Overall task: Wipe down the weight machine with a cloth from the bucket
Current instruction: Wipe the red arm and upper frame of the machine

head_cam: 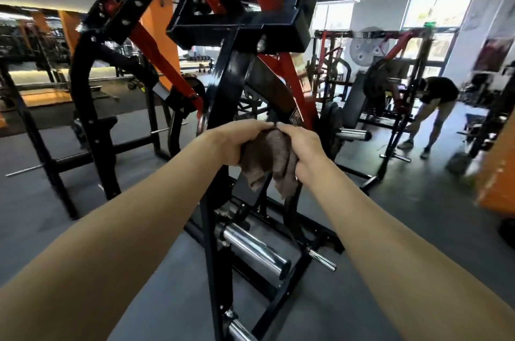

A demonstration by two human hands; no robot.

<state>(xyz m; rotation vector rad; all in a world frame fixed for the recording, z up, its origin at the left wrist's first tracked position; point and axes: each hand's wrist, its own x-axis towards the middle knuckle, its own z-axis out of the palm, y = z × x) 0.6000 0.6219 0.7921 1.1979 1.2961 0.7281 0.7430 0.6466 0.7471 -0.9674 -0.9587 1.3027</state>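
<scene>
Head view: both forearms reach forward to the weight machine (231, 81), a black frame with red lever arms. The brown cloth (267, 162) is bunched between the two hands, directly in front of the machine's slanted black upright, at about mid-height of the machine. The left hand (239, 142) grips the cloth's left side, fingers (259, 125) curled over the top. The right hand (302, 149) grips the right side in the same way, and its fingertips meet those of the left hand. Loose cloth ends hang below both hands. I cannot tell whether the cloth touches the upright. Chrome pegs (250, 250) project from the machine's base, below the cloth. Well behind the machine, to its right, a person (434, 101) bends over on the grey floor (390, 215).
</scene>
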